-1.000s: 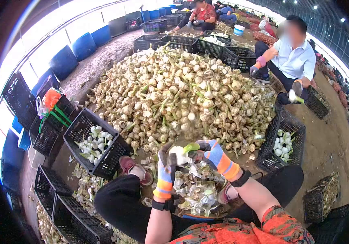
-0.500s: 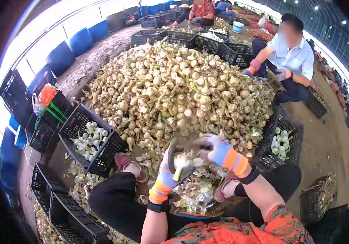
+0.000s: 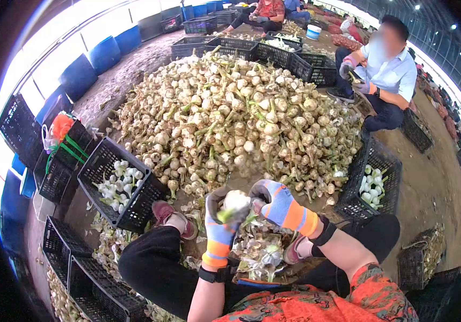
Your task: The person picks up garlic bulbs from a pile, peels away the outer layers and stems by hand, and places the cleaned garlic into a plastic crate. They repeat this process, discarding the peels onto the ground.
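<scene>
My left hand, in a grey, blue and orange glove, is closed around a white garlic bulb with its green stem end tilted toward me. My right hand, gloved alike, has its fingers curled in at the bulb's right side; what they pinch is hidden. Below both hands, loose garlic skins lie on the ground between my shoes. Just beyond them rises a big heap of unpeeled garlic.
Black crates of cleaned white garlic stand at left and right of me. Empty black crates lie lower left. Across the heap at right, a co-worker in gloves handles a small item. More crates line the far side.
The bulb in my left hand has come up and turned, showing a clean white side. My right hand has moved slightly left and down against it. The co-worker's hands have come together.
</scene>
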### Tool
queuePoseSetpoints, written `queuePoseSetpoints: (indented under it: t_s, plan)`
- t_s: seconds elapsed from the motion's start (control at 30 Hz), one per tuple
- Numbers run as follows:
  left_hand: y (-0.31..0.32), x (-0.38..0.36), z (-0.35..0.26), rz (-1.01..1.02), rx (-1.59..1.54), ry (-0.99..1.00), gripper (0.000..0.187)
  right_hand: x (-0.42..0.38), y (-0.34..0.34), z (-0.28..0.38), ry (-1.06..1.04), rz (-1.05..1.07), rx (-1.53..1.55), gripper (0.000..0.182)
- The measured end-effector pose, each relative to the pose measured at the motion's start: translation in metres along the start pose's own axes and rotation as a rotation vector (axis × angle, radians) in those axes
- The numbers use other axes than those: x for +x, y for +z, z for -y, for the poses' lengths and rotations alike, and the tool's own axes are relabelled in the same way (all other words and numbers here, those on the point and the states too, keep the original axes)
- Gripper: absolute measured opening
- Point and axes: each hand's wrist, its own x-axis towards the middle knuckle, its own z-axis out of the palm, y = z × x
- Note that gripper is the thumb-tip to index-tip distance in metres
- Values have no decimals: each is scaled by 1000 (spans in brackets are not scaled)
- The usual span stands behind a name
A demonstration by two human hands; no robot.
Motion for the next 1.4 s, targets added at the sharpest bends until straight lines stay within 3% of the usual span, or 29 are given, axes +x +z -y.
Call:
queuePoseSetpoints:
  t_s: [0.03, 0.07, 0.13, 0.23, 0.27, 0.3, 0.4, 0.5, 0.57, 0.6, 0.67, 0.7, 0.77, 0.87, 0.9, 0.97, 1.03, 1.1, 1.13, 1.17, 1.2, 1.3, 1.37, 1.4]
  plan:
    - [-1, 1, -6, -16, 3, -13, 46, -1, 3, 2, -3, 3, -2, 24]
    - [9, 4, -5, -200, 68, -46, 37, -2, 10, 2, -165, -32, -186, 23]
    - [-5, 5, 12, -241, 13, -47, 33, -1, 18, -11, -430, -141, -532, 23]
    - [-21, 2, 19, -219, -29, -31, 28, 13, 11, -17, -388, -322, -679, 23]
    - [-28, 2, 24, -187, -141, -81, 28, 16, 7, -15, -356, -318, -604, 25]
    - [-31, 4, 27, -151, -253, -129, 29, 23, 6, -30, -386, -446, -703, 27]
    - [-17, 9, 15, -96, -354, -95, 28, 39, 3, -54, -334, -433, -661, 26]
    - [-30, 10, 24, -69, -470, -83, 33, 54, -2, -83, -129, -624, -643, 29]
    - [-26, 14, 5, -25, -469, -38, 35, 62, -21, -110, 72, -527, -425, 25]
    - [-30, 17, 8, -43, -499, -12, 37, 64, -22, -109, 71, -517, -423, 25]
    - [-35, 19, 13, -68, -530, 3, 39, 60, -22, -112, 241, -21, -616, 23]
    - [-35, 20, 11, -72, -653, -41, 40, 61, -15, -129, 159, -40, -606, 25]
    - [-40, 29, 12, -80, -776, -83, 42, 66, 3, -154, 6, -271, -237, 26]
    - [-74, 44, 8, -179, -573, 61, 45, 75, 10, -150, 124, -78, -129, 28]
    - [-94, 55, 7, -357, -698, 121, 52, 82, 13, -161, 124, -72, -126, 28]
    - [-119, 59, -23, -312, -865, 184, 61, 104, 22, -201, 226, -41, -103, 31]
    - [-107, 64, -48, -405, -918, 210, 67, 128, 40, -207, 265, -77, -134, 30]
    - [-101, 68, -41, -560, -816, 229, 62, 159, 66, -198, 139, -179, -519, 27]
    - [-113, 65, -28, -538, -796, 203, 58, 179, 80, -201, 120, -144, -535, 37]
    - [-125, 63, -15, -519, -776, 177, 53, 194, 99, -204, 174, -238, -565, 43]
    - [-116, 67, -9, -799, -687, 126, 46, 218, 113, -220, 256, -238, -540, 47]
    - [-133, 67, 28, -655, -412, 65, 46, 252, 127, -216, 571, -268, -293, 54]
    - [-134, 76, 42, -684, -11, -43, 54, 264, 121, -247, 369, -381, -157, 41]
    - [-157, 73, 67, -585, 151, -2, 67, 263, 112, -250, 327, -315, 35, 36]
